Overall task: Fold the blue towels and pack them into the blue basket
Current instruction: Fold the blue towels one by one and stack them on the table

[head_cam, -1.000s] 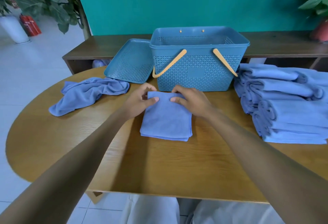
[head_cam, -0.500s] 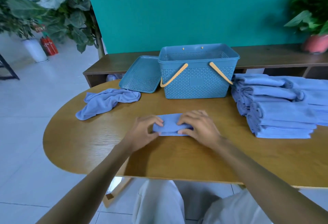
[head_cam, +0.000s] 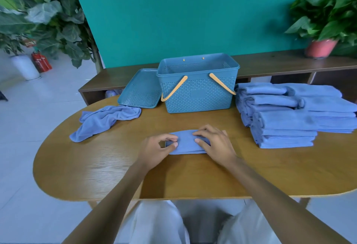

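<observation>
1. The folded towel lies on the table, in front of the basket and apart from it.
2. The left hand pinches the towel's left end between thumb and curled fingers.
3. The right hand grips the right end, fingers curled over the top, thumb against the near side.
4. The basket stands open; its lid leans against its left side.
5. A crumpled towel lies left of the hands.
6. A stack of folded towels sits right of the basket.
</observation>
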